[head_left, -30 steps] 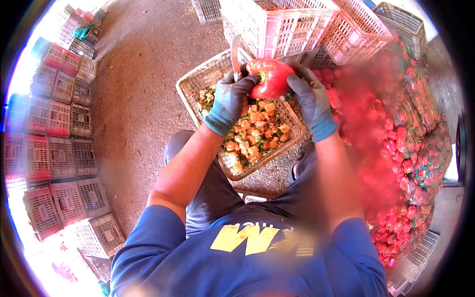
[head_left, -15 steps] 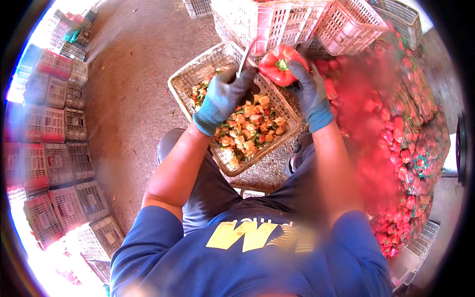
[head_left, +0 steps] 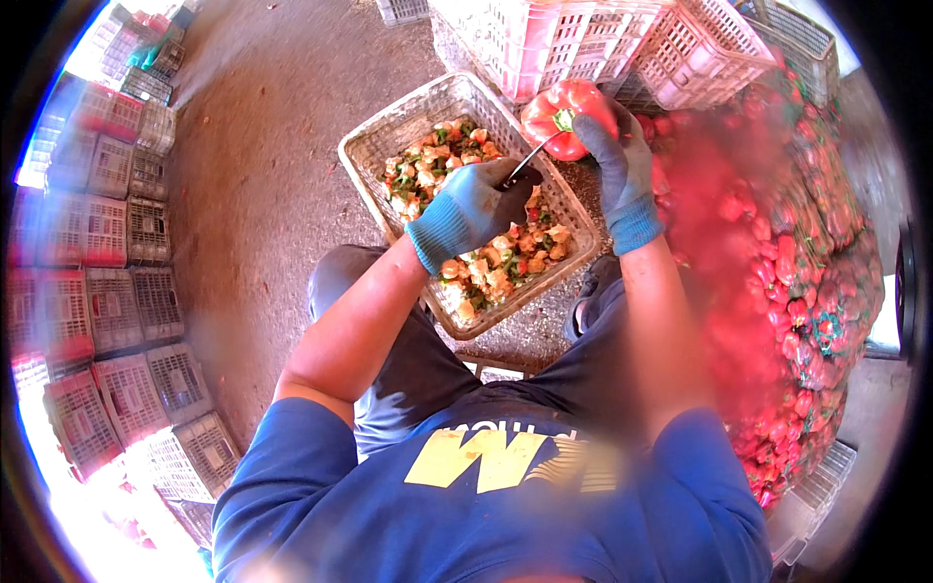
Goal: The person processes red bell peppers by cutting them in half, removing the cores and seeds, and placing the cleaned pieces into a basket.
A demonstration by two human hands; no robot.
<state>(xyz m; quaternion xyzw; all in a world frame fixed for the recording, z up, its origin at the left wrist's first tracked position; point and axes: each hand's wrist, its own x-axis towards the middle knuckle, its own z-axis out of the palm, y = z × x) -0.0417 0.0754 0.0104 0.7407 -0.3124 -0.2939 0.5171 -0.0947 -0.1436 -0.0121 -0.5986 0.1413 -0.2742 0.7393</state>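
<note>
My right hand (head_left: 627,165), in a grey and blue glove, grips a red bell pepper (head_left: 583,97) from its right side, its green stem turned toward me. In my gloved left hand (head_left: 478,202) is a knife (head_left: 532,159); its thin blade slants up to the pepper beside the stem. The handle is hidden in the fist. Beneath the left hand stands a shallow plastic crate (head_left: 362,187), holding many cut-out pepper cores (head_left: 437,160) with pale seeds and green stems. The pepper is held just past the crate's far right edge.
A big heap of red peppers (head_left: 777,282), partly in net sacks, rises close on my right. Pale plastic crates (head_left: 564,44) stand straight ahead, with a pinkish crate (head_left: 705,58) beside them. Stacked crates (head_left: 107,228) line the left. Brown floor (head_left: 243,175) lies between.
My left hand has moved down and right, and the knife has swung from pointing upward to reaching the pepper near its stem. The pepper has shifted slightly right and up.
</note>
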